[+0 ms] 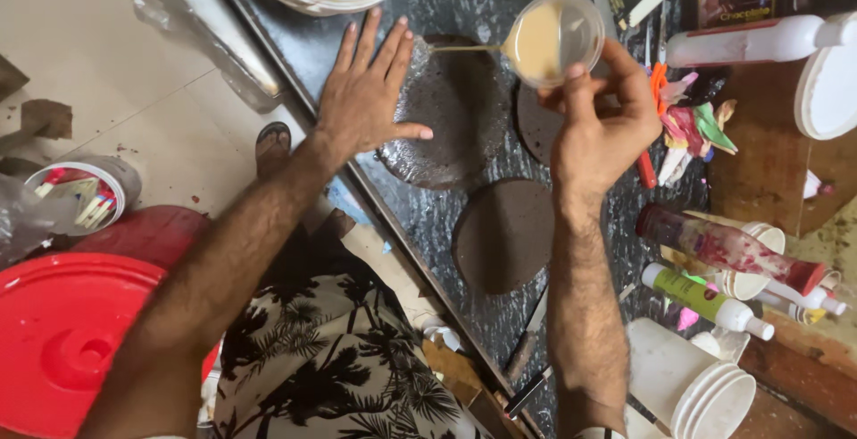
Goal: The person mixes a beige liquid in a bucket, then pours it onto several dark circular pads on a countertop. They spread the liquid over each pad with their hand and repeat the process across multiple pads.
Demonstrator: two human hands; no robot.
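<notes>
L hand [366,91] flat, open by cake layer [451,108]; R hand [600,126] grips cup [555,39], maybe syrup

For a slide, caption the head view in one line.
Right hand tips a clear plastic cup of beige liquid over a round dark cake layer on foil, steadied by the left hand.

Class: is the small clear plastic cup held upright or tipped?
Tipped: the small clear plastic cup in the right hand pours beige liquid.

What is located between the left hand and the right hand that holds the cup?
In the head view, a dark round cake layer lies between the left hand and the right hand, under the tilted cup.
</notes>
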